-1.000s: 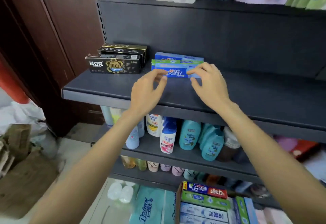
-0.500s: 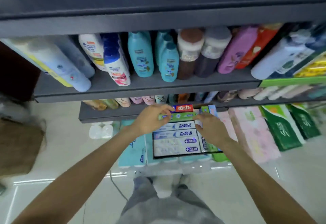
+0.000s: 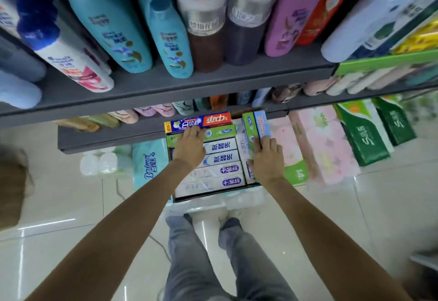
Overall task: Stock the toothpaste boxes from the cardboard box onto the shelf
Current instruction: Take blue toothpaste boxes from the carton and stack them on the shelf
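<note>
**Readable print, box & floor packs**

Top toothpaste box [image 3: 198,122] in cardboard box [image 3: 213,197]: red panel w/ "中华". Two white boxes [image 3: 221,151]: blue chars, too blurred to be sure. Teal tissue pack [image 3: 148,165] beside it: "Baimei". Bottle labels on shelf: blurred, unreadable.

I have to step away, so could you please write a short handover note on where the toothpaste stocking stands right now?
Left hand rests on the blue-and-red toothpaste box at the far end of the cardboard box.
Right hand touches the upright boxes on its right side; grip unclear.
Nothing lifted yet. The box holds many toothpaste boxes; all need shelving.
</note>
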A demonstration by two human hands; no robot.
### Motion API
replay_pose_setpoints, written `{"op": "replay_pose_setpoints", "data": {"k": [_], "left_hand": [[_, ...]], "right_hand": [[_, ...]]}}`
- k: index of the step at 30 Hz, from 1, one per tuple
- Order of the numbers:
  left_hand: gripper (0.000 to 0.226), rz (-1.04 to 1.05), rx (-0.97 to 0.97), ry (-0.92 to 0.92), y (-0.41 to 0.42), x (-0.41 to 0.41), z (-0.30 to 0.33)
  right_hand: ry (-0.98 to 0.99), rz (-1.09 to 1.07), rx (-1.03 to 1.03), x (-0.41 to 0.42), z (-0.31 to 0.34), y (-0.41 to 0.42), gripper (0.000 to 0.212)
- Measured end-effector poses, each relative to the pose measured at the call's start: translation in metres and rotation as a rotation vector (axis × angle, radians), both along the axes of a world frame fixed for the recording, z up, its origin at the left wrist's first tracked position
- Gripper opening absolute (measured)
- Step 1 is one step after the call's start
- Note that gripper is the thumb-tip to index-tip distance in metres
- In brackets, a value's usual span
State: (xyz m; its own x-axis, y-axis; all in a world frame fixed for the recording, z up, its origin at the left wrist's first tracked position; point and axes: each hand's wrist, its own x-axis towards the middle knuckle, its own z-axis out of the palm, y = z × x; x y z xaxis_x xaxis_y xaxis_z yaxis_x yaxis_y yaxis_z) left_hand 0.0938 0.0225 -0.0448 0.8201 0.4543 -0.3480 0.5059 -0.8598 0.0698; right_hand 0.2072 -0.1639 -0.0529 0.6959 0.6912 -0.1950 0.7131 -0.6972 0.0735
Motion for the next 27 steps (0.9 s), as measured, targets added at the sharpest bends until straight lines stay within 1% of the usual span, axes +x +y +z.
{"op": "replay_pose_setpoints", "data": {"k": [2,6,8,9,10,12,14,16,17,18,19,21,22,24,25,27], "left_hand": [[0.05,-0.02,0.07,-0.001,-0.002,0.002,-0.006],[0.041,-0.098,0.164,-0.004,-0.003,0.006,-0.012],[0.035,-0.08,0.151,-0.058,-0.004,0.002,-0.01],[0.033,-0.039,0.121,-0.109,-0.005,-0.002,-0.007],[0.033,0.02,0.07,-0.168,-0.005,-0.007,-0.001],[0.035,0.159,-0.127,-0.275,-0.002,-0.02,0.014],[0.037,0.331,-0.401,-0.308,0.003,-0.035,0.03],[0.036,0.523,-0.724,-0.315,0.007,-0.05,0.048],[0.034,0.603,-0.835,-0.35,0.007,-0.056,0.056],[0.03,0.655,-0.904,-0.387,0.006,-0.062,0.065],[0.026,0.691,-0.946,-0.412,0.005,-0.068,0.074],[0.029,0.756,-0.966,-0.428,0.004,-0.076,0.089],[0.032,0.781,-0.941,-0.432,0.005,-0.079,0.094],[0.034,0.838,-0.91,-0.437,0.006,-0.086,0.103],[0.034,0.891,-0.942,-0.457,0.007,-0.089,0.108],[0.033,1.043,-1.131,-0.5,0.008,-0.097,0.118]], "right_hand": [[-0.007,0.002,-0.001,-0.004,-0.008,-0.002,0.076],[-0.079,-0.014,0.004,-0.008,-0.014,0.006,0.065],[-0.102,-0.023,-0.011,-0.01,-0.011,0.012,0.061],[-0.109,-0.038,-0.023,-0.011,-0.01,0.015,0.061],[-0.114,-0.06,-0.042,-0.011,-0.008,0.018,0.061],[-0.109,-0.101,-0.106,-0.009,-0.007,0.024,0.061],[-0.113,-0.128,-0.172,-0.006,-0.005,0.031,0.048],[-0.109,-0.139,-0.24,-0.004,0.002,0.037,0.033],[-0.075,-0.154,-0.252,-0.002,0.005,0.039,0.03],[-0.011,-0.186,-0.245,0.0,0.007,0.04,0.031],[0.068,-0.237,-0.202,0.003,0.008,0.04,0.037],[0.265,-0.426,-0.034,0.008,0.014,0.036,0.052],[0.375,-0.519,0.065,0.008,0.021,0.032,0.055],[0.603,-0.6,0.286,0.007,0.036,0.024,0.048],[0.719,-0.613,0.396,0.003,0.046,0.02,0.043],[0.906,-0.62,0.56,-0.008,0.072,0.014,0.034]]}}
